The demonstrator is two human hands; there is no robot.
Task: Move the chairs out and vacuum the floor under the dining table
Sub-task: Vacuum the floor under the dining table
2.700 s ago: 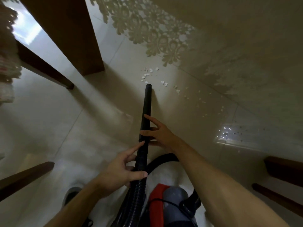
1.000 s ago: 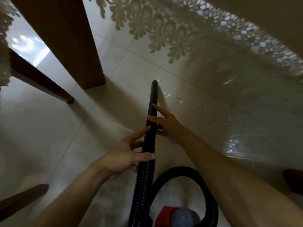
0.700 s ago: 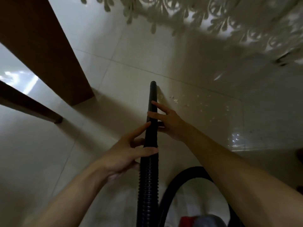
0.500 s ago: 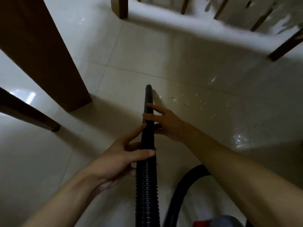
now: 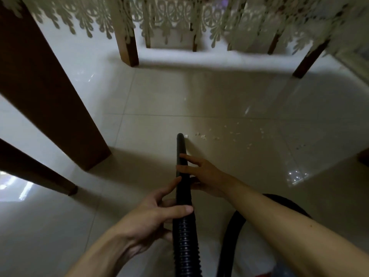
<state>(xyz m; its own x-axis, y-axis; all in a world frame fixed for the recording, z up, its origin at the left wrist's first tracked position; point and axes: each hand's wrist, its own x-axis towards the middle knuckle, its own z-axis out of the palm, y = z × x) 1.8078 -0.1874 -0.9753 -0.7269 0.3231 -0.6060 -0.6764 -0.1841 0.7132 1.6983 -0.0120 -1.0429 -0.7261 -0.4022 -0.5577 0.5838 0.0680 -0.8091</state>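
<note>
Now, with the floor (image 5: pixel 151 92) under the table as my working ground, I should sweep the hose (image 5: pixel 182 176) slowly rightward, keeping its mouth low and nearly flat against the tiles so the suction takes each bit rather than scattering it. The big table leg (image 5: pixel 46 92) stands at the left edge of the floor, a thinner chair leg (image 5: pixel 36 172) below it; further legs and the lace tablecloth (image 5: pixel 169 15) hang along the far edge, so I reckon short, controlled passes will keep me from knocking wood. My left hand (image 5: pixel 157 214) is wrapped around the hose where the smooth tube meets the ribbed part, thumb laid across the top. My right hand (image 5: pixel 201 172) steadies the tube further forward with fingers only loosely spread against it, not fully closed. The crumbs (image 5: pixel 201 135) lie in a thin trail starting just beside the mouth and running right.

Compared with half a second ago, my head has lifted: more of the far floor and tablecloth shows, while both hands keep the same hold and the mouth sits at the same end of the trail.
</note>
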